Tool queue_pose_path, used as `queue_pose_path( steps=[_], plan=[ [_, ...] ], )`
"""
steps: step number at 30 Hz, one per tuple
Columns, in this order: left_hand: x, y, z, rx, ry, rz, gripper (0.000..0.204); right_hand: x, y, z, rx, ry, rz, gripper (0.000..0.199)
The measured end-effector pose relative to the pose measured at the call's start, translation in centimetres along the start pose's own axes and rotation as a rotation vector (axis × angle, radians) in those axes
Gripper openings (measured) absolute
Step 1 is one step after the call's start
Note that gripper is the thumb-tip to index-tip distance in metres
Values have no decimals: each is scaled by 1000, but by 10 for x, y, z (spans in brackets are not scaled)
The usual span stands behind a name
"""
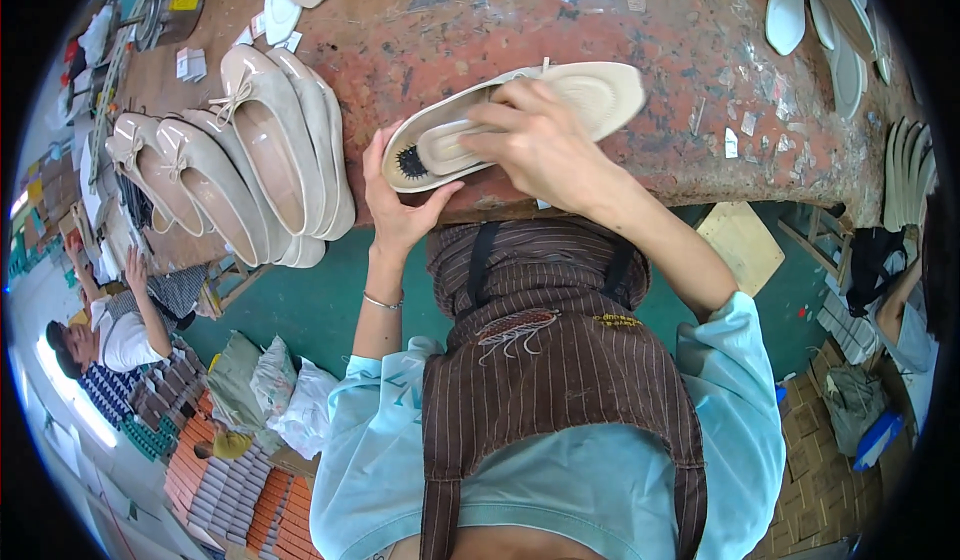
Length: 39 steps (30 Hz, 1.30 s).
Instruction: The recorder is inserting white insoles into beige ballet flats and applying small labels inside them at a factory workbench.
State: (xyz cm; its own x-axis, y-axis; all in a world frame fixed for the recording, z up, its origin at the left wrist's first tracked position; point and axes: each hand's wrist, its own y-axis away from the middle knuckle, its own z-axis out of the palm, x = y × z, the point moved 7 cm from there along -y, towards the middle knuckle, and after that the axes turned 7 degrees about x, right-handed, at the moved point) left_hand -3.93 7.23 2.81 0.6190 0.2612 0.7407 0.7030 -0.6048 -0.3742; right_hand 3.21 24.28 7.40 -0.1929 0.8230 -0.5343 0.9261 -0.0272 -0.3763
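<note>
A cream flat shoe lies slanted across the table's near edge, its heel to the left. My left hand is closed round the heel end, thumb along the near side. A dark spiky round patch shows inside the heel, beside a pale oval pad. Over the shoe's middle is my right hand, its fingers bent and slightly blurred, tips down at the pad. What those fingertips grip is hidden. Beyond them stretches the pale front end, marked with curved ridges.
Several beige bow-trimmed flats stand upright, packed together, on the table's left. The worn reddish table carries paper scraps. Pale insoles lie far right, near a stack of curved pieces. A person works off to the left.
</note>
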Motion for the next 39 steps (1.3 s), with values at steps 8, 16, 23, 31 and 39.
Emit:
queue_pose_path(
  steps=[8,16,23,31,39],
  plan=[
    [-3,4,2,115,157,17,120,-16,-16,35,-25,-132,16,31],
    [-7,7,1,97,210,27,122,-12,-15,43,-54,-137,42,28],
    [-2,-10,-7,36,242,1,80,-30,-9,68,-243,-206,-271,44],
    [-12,-2,-5,58,174,-65,20,-26,9,51,-307,253,-151,35],
    [20,-1,8,120,111,-168,50,-5,-18,9,25,238,75,28]
  ],
)
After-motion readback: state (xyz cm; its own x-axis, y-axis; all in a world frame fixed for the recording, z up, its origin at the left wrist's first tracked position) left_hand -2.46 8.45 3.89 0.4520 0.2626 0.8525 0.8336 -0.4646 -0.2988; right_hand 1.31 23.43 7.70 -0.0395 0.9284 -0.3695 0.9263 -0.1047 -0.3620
